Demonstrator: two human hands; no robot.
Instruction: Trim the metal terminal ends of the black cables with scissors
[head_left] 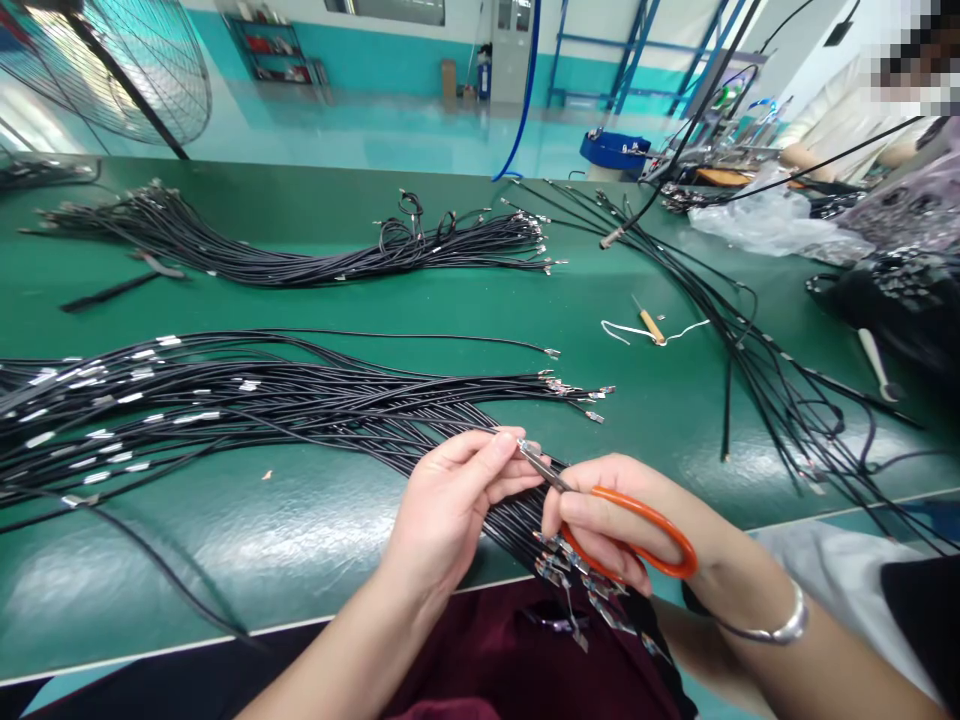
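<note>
My left hand (457, 490) pinches the end of a black cable between thumb and fingers, with a small metal connector (525, 446) poking out at the fingertips. In my right hand (615, 510) is a pair of scissors with orange handles (679, 545). The scissor blades (546, 468) point up and left, their tips touching or very close to that connector. Beneath both hands runs a bundle of black cables (375, 440). Some of its connector ends (559, 565) hang over the table's near edge, below my right hand.
Another black cable bundle (300, 262) lies farther back on the green table (465, 320). A wooden-handled awl (651, 326) with white string lies right of centre. More loose cables (720, 310) cross the right side. A fan (127, 70) stands far left; a person (900, 190) sits at right.
</note>
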